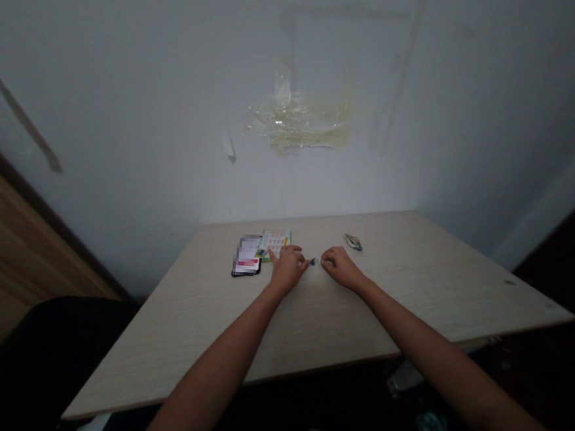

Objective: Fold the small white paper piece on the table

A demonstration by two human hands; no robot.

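A tiny dark and clear piece (314,262), too small to name, lies on the table (380,301) between my hands. My left hand (288,266) is palm down with its fingers spread. Its thumb tip meets the tiny piece, and its outer finger reaches over the lower edge of a printed card or leaflet (277,238). Just right of the piece, my right hand (340,266) has its fingers curled into a pinch. Whatever those fingertips hold, if anything, cannot be made out.
Left of my left hand lies a phone (248,257) with its screen lit, partly under the leaflet. A small crumpled packet or folded piece (353,242) rests beyond my right hand. The wall (314,184) rises at the table's back edge, with clear tape (304,118) on it.
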